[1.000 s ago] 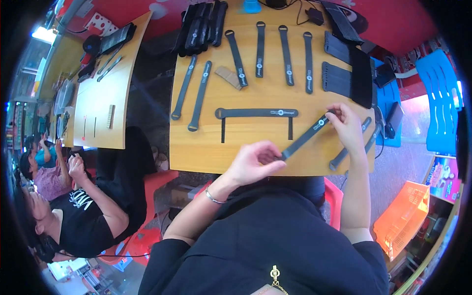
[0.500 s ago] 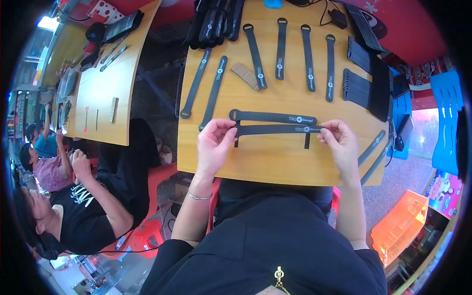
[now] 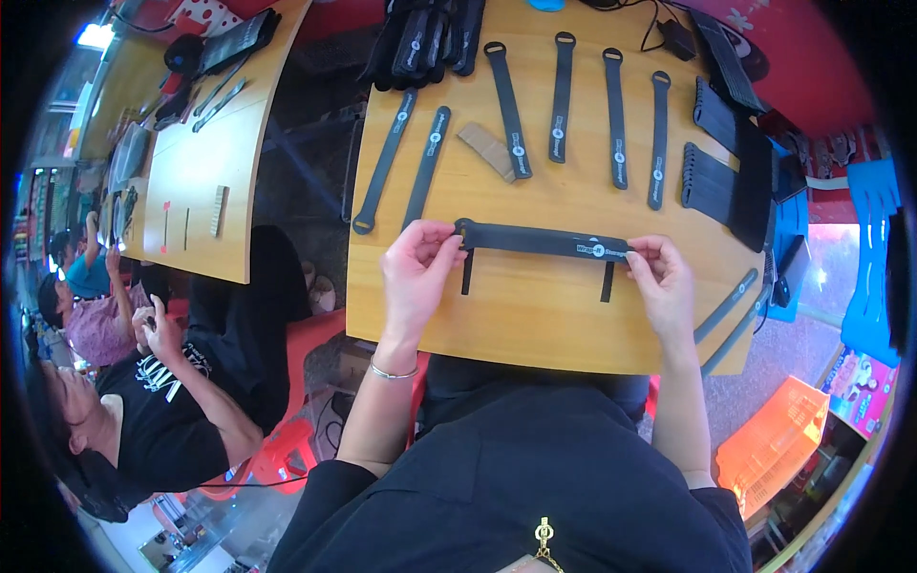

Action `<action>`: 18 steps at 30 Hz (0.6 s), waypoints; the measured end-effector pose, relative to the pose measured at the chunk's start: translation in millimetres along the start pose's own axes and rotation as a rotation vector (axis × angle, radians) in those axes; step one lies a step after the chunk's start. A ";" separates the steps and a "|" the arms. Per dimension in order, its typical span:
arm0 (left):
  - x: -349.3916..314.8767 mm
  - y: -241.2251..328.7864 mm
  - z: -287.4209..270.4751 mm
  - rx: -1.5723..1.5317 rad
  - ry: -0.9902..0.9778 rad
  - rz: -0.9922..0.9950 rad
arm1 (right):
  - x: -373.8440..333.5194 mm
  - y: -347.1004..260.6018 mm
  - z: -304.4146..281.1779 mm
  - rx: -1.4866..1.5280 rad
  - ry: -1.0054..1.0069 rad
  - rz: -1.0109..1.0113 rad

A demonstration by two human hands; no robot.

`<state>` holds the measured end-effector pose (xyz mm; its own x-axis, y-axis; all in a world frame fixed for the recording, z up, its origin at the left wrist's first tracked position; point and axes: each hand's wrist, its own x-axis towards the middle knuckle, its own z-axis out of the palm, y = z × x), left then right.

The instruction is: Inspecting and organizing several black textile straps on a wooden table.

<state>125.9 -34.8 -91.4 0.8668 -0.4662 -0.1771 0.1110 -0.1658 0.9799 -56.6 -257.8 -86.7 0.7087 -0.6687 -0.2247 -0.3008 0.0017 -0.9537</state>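
Observation:
Stretched level between my two hands is a black hook-and-loop strap (image 3: 540, 239) with pale print near its right end and a ring at its left end. My left hand (image 3: 415, 272) pinches the ring end between thumb and fingers. At the other end, my right hand (image 3: 663, 277) pinches the printed tip. The held strap covers most of another one beneath it; whether they touch is hard to see. Two short dark strips stick out toward me below, a left strip (image 3: 466, 274) and a right strip (image 3: 607, 283).
Several similar straps (image 3: 561, 100) lie apart on the wooden table (image 3: 535, 334), with a brown cardboard piece (image 3: 487, 151) among them. A black strap pile (image 3: 420, 43) is at the far left, grey strap bundles (image 3: 711, 177) at the right. A co-worker (image 3: 181, 411) sits left; an orange crate (image 3: 774, 444) stands right.
The held strap has moved away from me, over the strap that lay just beyond it, and now hides most of it. Both hands keep their pinch. The co-worker's hands have shifted slightly.

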 end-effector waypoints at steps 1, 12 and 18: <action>1.7 -2.4 1.0 -0.004 0.012 -0.008 | 0.5 0.6 0.4 0.015 0.007 -0.003; 4.6 -9.0 3.2 0.032 0.067 -0.020 | 0.9 1.4 2.0 -0.034 0.025 -0.035; 2.7 -9.3 2.4 0.083 0.055 -0.023 | -2.1 0.0 2.1 -0.034 0.022 -0.067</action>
<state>126.1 -36.5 -101.2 0.8900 -0.4137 -0.1918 0.0925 -0.2481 0.9643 -56.7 -254.9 -86.6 0.7138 -0.6828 -0.1559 -0.2749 -0.0683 -0.9591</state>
